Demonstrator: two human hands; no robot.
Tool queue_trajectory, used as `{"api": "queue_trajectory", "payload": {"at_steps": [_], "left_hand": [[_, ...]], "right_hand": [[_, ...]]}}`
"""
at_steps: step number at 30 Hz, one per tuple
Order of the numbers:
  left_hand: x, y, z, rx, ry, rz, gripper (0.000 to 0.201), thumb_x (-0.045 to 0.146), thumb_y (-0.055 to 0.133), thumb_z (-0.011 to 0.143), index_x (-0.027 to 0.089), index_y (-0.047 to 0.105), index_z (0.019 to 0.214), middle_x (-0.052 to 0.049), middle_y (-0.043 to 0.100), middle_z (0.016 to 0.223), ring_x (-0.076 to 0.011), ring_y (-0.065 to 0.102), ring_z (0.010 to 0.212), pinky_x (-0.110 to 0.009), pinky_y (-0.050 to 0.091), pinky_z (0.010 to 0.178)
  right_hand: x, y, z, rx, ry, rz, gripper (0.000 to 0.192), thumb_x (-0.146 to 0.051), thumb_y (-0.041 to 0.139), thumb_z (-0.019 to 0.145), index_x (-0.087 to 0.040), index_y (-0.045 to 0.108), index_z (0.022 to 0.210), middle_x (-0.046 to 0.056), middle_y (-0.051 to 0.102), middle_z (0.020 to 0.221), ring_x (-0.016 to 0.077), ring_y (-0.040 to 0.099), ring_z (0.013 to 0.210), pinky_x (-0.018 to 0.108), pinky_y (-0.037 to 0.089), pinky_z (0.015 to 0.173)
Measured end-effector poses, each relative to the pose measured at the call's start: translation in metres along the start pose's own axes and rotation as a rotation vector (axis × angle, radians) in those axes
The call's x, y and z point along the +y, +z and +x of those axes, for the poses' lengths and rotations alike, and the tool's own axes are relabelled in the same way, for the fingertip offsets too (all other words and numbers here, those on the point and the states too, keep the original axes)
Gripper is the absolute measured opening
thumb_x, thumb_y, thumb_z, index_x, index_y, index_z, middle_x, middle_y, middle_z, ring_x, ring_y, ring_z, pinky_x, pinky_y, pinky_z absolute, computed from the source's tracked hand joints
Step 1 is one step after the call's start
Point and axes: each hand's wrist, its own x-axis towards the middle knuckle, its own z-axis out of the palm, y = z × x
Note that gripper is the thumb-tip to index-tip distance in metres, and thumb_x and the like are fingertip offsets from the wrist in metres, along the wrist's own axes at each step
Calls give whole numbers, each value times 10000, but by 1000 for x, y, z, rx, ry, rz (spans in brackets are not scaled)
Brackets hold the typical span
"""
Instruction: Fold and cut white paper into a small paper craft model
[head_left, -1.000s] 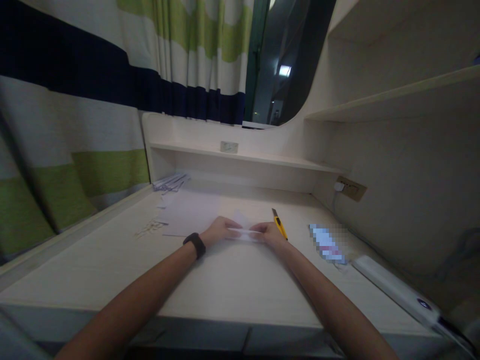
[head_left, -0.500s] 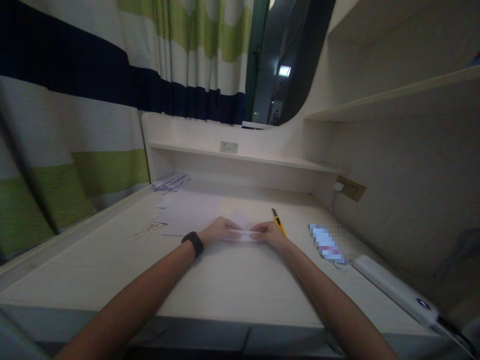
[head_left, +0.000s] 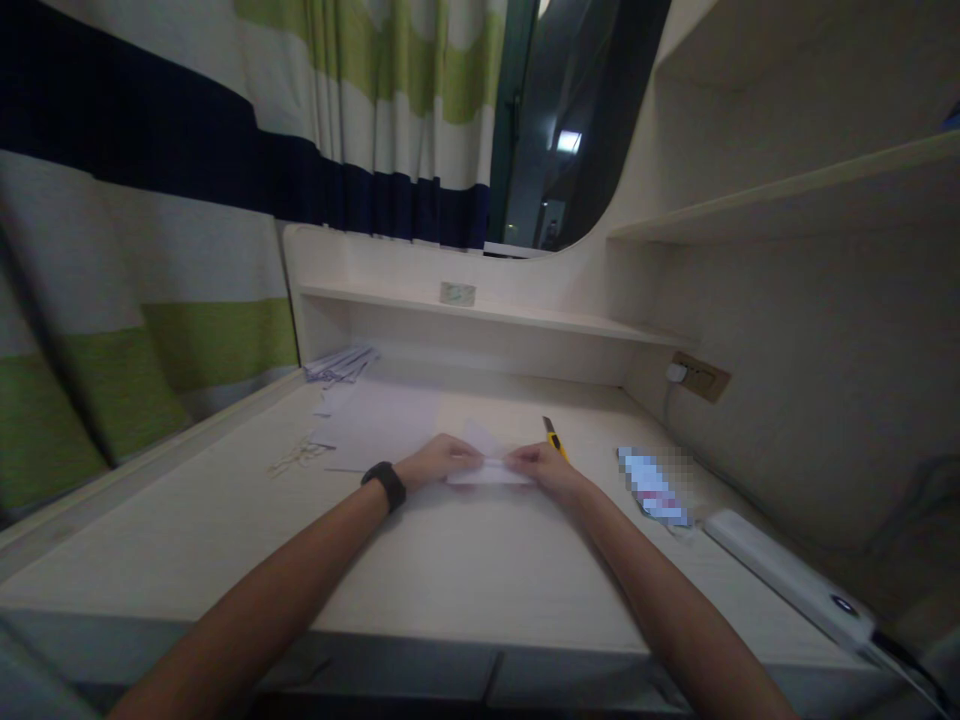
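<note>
A small piece of white paper [head_left: 489,475] with a fold across it is held low over the desk, its front flap facing me. My left hand [head_left: 442,458], with a dark watch on the wrist, pinches its left end. The right end is between the thumb and fingers of my right hand [head_left: 546,466]. Behind the fingers a pale paper corner [head_left: 480,434] shows. Just beyond my right hand lies a yellow utility knife [head_left: 554,437] with its blade pointing away. Larger white sheets [head_left: 379,425] lie flat to the left of my left hand.
Folded paper strips [head_left: 341,364] are piled at the desk's back left corner, with pale string-like scraps [head_left: 300,455] nearer. On the right are a blurred-out phone [head_left: 652,487] and a long white power strip [head_left: 787,575]. A shelf [head_left: 525,318] runs along the back.
The front flap of the folded paper shows taller now, and my fingers have shifted slightly along its upper edge. Everything else on the desk stays put.
</note>
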Motion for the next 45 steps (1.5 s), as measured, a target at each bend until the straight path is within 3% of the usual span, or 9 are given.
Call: {"api": "queue_trajectory", "payload": {"at_steps": [3, 7, 12, 19, 26, 38, 45], "left_hand": [[5, 0, -2, 19, 43, 31, 469, 449, 663, 710, 90, 674, 1012, -93, 679, 801, -157, 597, 632, -248, 448, 579], [9, 0, -3, 66, 69, 94, 439, 457, 637, 729, 84, 700, 952, -81, 673, 744, -154, 579, 609, -237, 435, 557], [9, 0, -3, 17, 47, -8, 501, 505, 613, 738, 73, 688, 981, -88, 663, 737, -155, 582, 603, -249, 462, 551], [10, 2, -5, 40, 26, -15, 486, 521, 608, 738, 75, 699, 911, -90, 671, 745, -158, 592, 613, -240, 454, 555], [14, 1, -5, 82, 38, 74, 449, 483, 643, 717, 51, 708, 824, -69, 637, 604, -127, 529, 519, -218, 384, 500], [13, 0, -4, 14, 9, 31, 459, 508, 637, 720, 57, 701, 783, -77, 647, 610, -131, 560, 512, -218, 408, 488], [8, 0, -2, 65, -4, 57, 459, 507, 622, 728, 59, 703, 785, -75, 652, 602, -138, 553, 499, -221, 383, 473]], "right_hand": [[-1, 2, -1, -21, -3, -9, 387, -443, 733, 634, -92, 692, 792, 28, 633, 593, 90, 539, 454, 212, 444, 446], [-2, 5, -2, 1, -11, -8, 393, -457, 732, 628, -95, 691, 774, 22, 632, 586, 91, 533, 450, 209, 437, 438], [2, 2, 1, 3, -18, 7, 402, -482, 705, 655, -96, 687, 765, 21, 614, 544, 94, 526, 434, 205, 427, 418], [-3, 6, 0, 17, -48, -11, 445, -451, 761, 585, -107, 697, 861, 29, 641, 625, 90, 526, 455, 204, 417, 418], [-6, 7, -1, 65, -34, -40, 417, -455, 760, 582, -92, 707, 780, 36, 631, 572, 97, 524, 443, 209, 407, 411], [1, 1, 0, -24, -2, -9, 411, -507, 685, 673, -97, 669, 643, 47, 624, 536, 102, 529, 413, 212, 411, 396], [-2, 2, 0, -27, -72, -19, 469, -399, 789, 560, -99, 697, 909, 46, 657, 639, 109, 544, 476, 223, 417, 447]]}}
